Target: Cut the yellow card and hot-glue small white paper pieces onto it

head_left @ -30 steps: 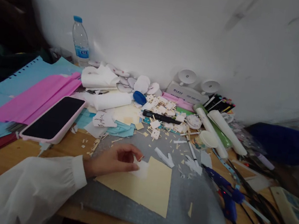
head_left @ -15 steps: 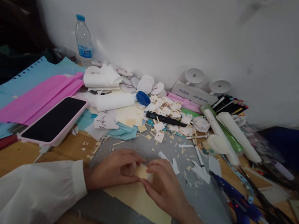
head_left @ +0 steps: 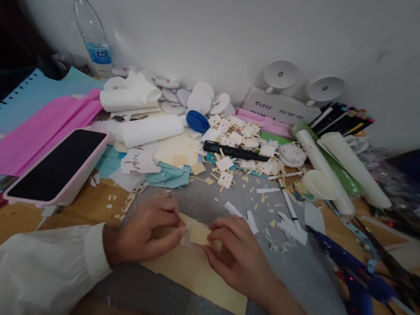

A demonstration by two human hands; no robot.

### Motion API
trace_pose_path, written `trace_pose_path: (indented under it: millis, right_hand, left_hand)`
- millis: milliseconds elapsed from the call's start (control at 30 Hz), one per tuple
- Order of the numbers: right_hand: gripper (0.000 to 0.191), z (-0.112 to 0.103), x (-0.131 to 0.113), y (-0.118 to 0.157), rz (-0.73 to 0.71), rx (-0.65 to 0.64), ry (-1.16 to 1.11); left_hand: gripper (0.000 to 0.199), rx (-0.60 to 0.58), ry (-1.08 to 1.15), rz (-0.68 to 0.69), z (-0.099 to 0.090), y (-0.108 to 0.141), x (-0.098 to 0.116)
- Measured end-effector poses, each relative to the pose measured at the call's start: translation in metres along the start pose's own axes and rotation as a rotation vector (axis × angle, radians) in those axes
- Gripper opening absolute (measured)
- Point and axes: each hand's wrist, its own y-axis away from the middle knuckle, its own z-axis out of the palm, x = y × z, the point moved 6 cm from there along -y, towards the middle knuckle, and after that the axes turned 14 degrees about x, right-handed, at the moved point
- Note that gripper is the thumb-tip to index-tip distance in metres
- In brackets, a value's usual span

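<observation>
My right hand (head_left: pixel 241 256) pinches a small pale-yellow paper piece (head_left: pixel 199 236) between thumb and fingertips. At its left end, a whitish translucent strip (head_left: pixel 185 237) shows, and my left hand (head_left: pixel 153 230) has thumb and fingers closed on it. Whether the strip is tape or thin paper, I cannot make out. Beneath both hands a larger pale-yellow paper sheet (head_left: pixel 211 285) lies on the grey mat (head_left: pixel 158 306), partly covered by them.
A blue glue gun (head_left: pixel 353 277) with a cord lies at the right. Small square card pieces (head_left: pixel 226 165) with a black pen (head_left: pixel 236 152) are heaped ahead. A phone (head_left: pixel 60 165) rests at the left, a water bottle (head_left: pixel 92 34) behind it. A paper cup (head_left: pixel 317 185) stands far right.
My left hand has drawn back slightly to the left, widening the space between the hands and showing more of the yellow piece and whitish strip. The camera view has shifted a little.
</observation>
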Motion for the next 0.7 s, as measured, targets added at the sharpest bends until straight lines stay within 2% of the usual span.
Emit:
trace_pose_path:
  millis: [100,233,400,500,700]
  right_hand:
    - [0.01,0.0,0.0,0.001,-0.005,-0.007,0.001]
    - [0.008,0.001,0.001,0.002,-0.02,-0.028,0.025]
    - [0.004,0.005,0.001,0.002,-0.055,-0.069,0.073]
    - [0.004,0.008,0.002,0.002,-0.055,-0.091,0.089]
    - [0.004,0.009,0.003,0.002,-0.043,-0.112,0.094]
  left_hand:
    - [0.021,-0.053,-0.082,0.057,0.004,0.001,0.002]
    - [0.025,-0.105,-0.145,0.051,0.009,0.001,0.0]
    - [0.028,-0.101,-0.149,0.043,0.01,0.003,-0.001]
    - [0.022,-0.102,-0.133,0.06,0.01,0.004,-0.001]
    - [0.019,-0.174,-0.112,0.096,0.014,0.006,0.003]
